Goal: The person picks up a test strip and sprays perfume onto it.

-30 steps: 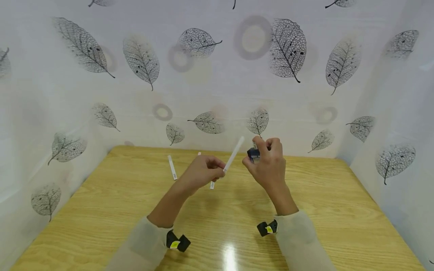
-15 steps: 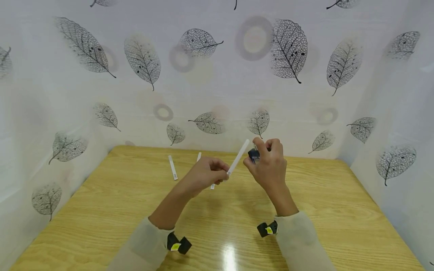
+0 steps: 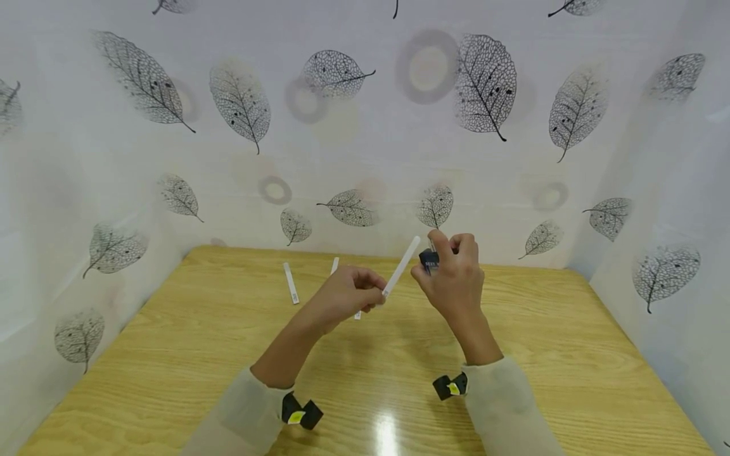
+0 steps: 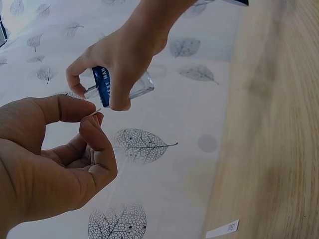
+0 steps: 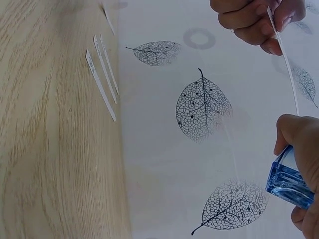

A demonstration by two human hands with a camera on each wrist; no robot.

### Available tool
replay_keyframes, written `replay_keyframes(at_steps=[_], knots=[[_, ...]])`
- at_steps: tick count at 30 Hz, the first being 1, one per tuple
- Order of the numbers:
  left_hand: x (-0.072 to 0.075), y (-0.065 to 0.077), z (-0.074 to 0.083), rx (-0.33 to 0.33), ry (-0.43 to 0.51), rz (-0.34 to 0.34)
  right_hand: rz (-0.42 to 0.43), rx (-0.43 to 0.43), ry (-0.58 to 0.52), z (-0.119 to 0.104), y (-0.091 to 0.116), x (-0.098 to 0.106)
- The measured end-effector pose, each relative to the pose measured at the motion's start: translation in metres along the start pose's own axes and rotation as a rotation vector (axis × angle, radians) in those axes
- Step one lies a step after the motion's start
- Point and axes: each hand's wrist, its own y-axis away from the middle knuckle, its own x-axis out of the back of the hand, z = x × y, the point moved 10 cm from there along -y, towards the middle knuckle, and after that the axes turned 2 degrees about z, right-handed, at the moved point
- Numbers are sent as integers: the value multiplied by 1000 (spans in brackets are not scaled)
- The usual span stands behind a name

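Observation:
Between thumb and forefinger my left hand [image 3: 345, 294] pinches a white paper test strip [image 3: 402, 265] near its printed lower end. The strip slants up to the right, its far tip close to the bottle's top. My right hand [image 3: 456, 275] grips a dark blue and clear glass perfume bottle [image 3: 428, 259], the forefinger up at its top on the sprayer. Lettering on the bottle [image 4: 102, 82] shows in the left wrist view. Blue glass [image 5: 289, 181] appears below the thumb in the right wrist view. Whether any spray comes out cannot be seen.
On the wooden table [image 3: 228, 361] lies a white strip [image 3: 291, 283] left of the hands. Another strip [image 3: 334, 263] is partly hidden behind the left hand. Several strips [image 5: 102, 84] show in the right wrist view. A leaf-patterned curtain [image 3: 365, 145] stands behind the table.
My left hand has shifted slightly right and down, bringing the strip's tip nearer the bottle. In the last half second both hands have stayed almost still.

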Motion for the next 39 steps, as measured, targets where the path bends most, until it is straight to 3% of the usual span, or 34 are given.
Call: replay_keyframes(at_steps=[14, 27, 33, 39], knots=[[0, 2, 1, 16, -10, 6, -21, 17, 7, -1, 2, -1], [2, 0, -1, 22, -7, 5, -53, -26, 1, 3, 1, -3], [17, -4, -8, 28, -19, 56, -58, -36, 2, 5, 0, -2], [45, -12, -26, 70, -31, 147, -68, -41, -3, 7, 0, -5]])
